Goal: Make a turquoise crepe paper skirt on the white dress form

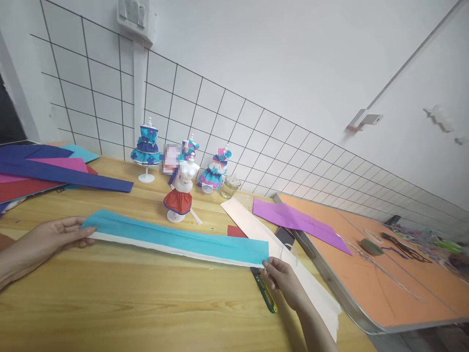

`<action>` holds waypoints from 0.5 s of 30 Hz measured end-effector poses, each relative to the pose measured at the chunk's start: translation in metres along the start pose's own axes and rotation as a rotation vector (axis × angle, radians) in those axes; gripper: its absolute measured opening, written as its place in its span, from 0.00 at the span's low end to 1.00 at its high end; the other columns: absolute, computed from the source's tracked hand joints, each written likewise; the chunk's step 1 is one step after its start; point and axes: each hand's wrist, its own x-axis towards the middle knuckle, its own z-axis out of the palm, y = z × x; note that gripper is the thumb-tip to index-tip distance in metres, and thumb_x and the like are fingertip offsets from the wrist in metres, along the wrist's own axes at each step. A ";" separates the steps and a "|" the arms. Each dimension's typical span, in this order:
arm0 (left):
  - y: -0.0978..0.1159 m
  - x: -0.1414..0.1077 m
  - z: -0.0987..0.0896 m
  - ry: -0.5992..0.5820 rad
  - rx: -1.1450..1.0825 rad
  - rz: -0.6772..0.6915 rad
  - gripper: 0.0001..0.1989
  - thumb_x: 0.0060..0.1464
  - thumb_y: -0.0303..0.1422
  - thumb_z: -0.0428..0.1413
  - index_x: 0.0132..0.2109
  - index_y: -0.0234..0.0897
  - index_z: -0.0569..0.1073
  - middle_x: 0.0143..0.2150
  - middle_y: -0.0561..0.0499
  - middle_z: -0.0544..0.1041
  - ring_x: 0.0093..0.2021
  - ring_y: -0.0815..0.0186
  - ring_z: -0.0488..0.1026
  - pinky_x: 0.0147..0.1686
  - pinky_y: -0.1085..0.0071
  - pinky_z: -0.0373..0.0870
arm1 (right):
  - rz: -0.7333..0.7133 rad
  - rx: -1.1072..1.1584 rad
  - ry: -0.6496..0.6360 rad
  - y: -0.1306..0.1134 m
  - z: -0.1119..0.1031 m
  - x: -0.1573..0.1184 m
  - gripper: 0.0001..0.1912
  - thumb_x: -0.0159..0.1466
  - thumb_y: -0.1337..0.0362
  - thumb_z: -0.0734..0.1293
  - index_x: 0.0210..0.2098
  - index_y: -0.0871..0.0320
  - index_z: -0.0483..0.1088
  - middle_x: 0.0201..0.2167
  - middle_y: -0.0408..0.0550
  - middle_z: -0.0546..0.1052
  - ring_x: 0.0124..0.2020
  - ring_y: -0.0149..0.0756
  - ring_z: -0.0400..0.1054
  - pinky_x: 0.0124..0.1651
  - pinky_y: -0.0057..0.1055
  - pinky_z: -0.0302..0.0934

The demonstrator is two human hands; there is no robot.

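A long strip of blue crepe paper (pixel 179 239) with a white lower edge is stretched across the front of me, above the wooden table. My left hand (pixel 69 232) pinches its left end between thumb and fingers. Its lower right corner is pinched by my right hand (pixel 280 274). Behind the strip stands a small white mannequin (pixel 186 176) wearing a red skirt (pixel 178 200) with a blue hem. Just beyond my right hand lies a green-handled cutter or similar tool (pixel 264 291), partly covered by the strip and hand.
Two more dressed mannequins (pixel 145 146) (pixel 212 171) stand near the wall grid, beside a glass jar (pixel 230 186). Coloured sheets (pixel 54 168) pile up at left. A pale strip (pixel 278 254) and a purple sheet (pixel 298 222) lie at right, against an orange board (pixel 388 278) holding scissors (pixel 405 247).
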 end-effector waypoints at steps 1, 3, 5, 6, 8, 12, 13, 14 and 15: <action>0.001 0.000 0.000 0.005 -0.008 -0.003 0.22 0.30 0.40 0.68 0.36 0.37 0.75 0.34 0.49 0.79 0.32 0.63 0.78 0.29 0.77 0.76 | -0.006 0.004 0.001 -0.001 0.000 0.000 0.21 0.57 0.47 0.65 0.22 0.58 0.61 0.09 0.33 0.59 0.12 0.21 0.49 0.18 0.22 0.42; 0.001 -0.001 0.000 0.020 -0.020 -0.012 0.23 0.29 0.39 0.68 0.36 0.37 0.74 0.33 0.49 0.80 0.31 0.65 0.78 0.28 0.78 0.76 | -0.007 0.012 -0.002 -0.002 0.001 -0.001 0.21 0.56 0.46 0.65 0.21 0.57 0.60 0.09 0.33 0.59 0.12 0.21 0.48 0.18 0.23 0.42; 0.001 -0.001 0.000 0.035 -0.030 -0.014 0.23 0.28 0.39 0.69 0.35 0.38 0.74 0.32 0.50 0.80 0.30 0.66 0.78 0.26 0.79 0.76 | 0.008 0.022 -0.011 -0.003 0.001 -0.002 0.21 0.56 0.45 0.65 0.23 0.57 0.61 0.10 0.34 0.61 0.12 0.23 0.50 0.18 0.23 0.44; 0.001 0.000 0.000 0.039 -0.031 -0.010 0.22 0.28 0.39 0.69 0.35 0.38 0.74 0.32 0.50 0.80 0.30 0.66 0.78 0.26 0.79 0.76 | 0.019 0.029 -0.015 -0.002 0.001 -0.002 0.21 0.55 0.45 0.65 0.24 0.58 0.62 0.11 0.36 0.63 0.13 0.24 0.53 0.18 0.23 0.45; 0.000 0.001 0.000 0.048 -0.027 -0.001 0.22 0.28 0.38 0.69 0.34 0.38 0.74 0.32 0.50 0.80 0.29 0.65 0.78 0.25 0.78 0.76 | 0.038 0.047 -0.021 -0.002 0.000 -0.001 0.21 0.54 0.45 0.66 0.27 0.58 0.64 0.14 0.38 0.66 0.14 0.25 0.57 0.19 0.23 0.49; -0.004 0.004 -0.003 0.040 -0.007 -0.001 0.22 0.30 0.39 0.68 0.36 0.39 0.74 0.32 0.50 0.80 0.31 0.63 0.78 0.27 0.77 0.77 | 0.047 0.059 -0.033 0.000 -0.002 -0.001 0.22 0.51 0.45 0.68 0.26 0.59 0.65 0.14 0.37 0.65 0.15 0.24 0.56 0.20 0.23 0.50; -0.005 0.005 -0.004 0.038 -0.006 -0.001 0.22 0.30 0.39 0.68 0.36 0.39 0.74 0.32 0.49 0.80 0.31 0.62 0.78 0.27 0.76 0.77 | 0.046 0.054 -0.034 0.000 -0.001 -0.001 0.22 0.51 0.44 0.68 0.26 0.58 0.64 0.13 0.36 0.64 0.14 0.25 0.55 0.19 0.24 0.50; -0.006 0.006 -0.005 0.031 -0.002 0.000 0.23 0.30 0.39 0.68 0.37 0.39 0.73 0.33 0.49 0.80 0.32 0.61 0.79 0.28 0.75 0.78 | 0.042 0.047 -0.033 -0.001 -0.001 -0.001 0.22 0.51 0.44 0.68 0.26 0.58 0.64 0.13 0.36 0.64 0.14 0.25 0.55 0.19 0.24 0.49; -0.007 0.006 -0.005 0.028 0.002 0.003 0.23 0.31 0.39 0.68 0.38 0.39 0.73 0.34 0.49 0.80 0.33 0.61 0.79 0.29 0.74 0.78 | 0.037 0.037 -0.031 -0.002 0.000 -0.001 0.22 0.51 0.44 0.68 0.26 0.57 0.64 0.13 0.36 0.64 0.14 0.25 0.55 0.18 0.24 0.48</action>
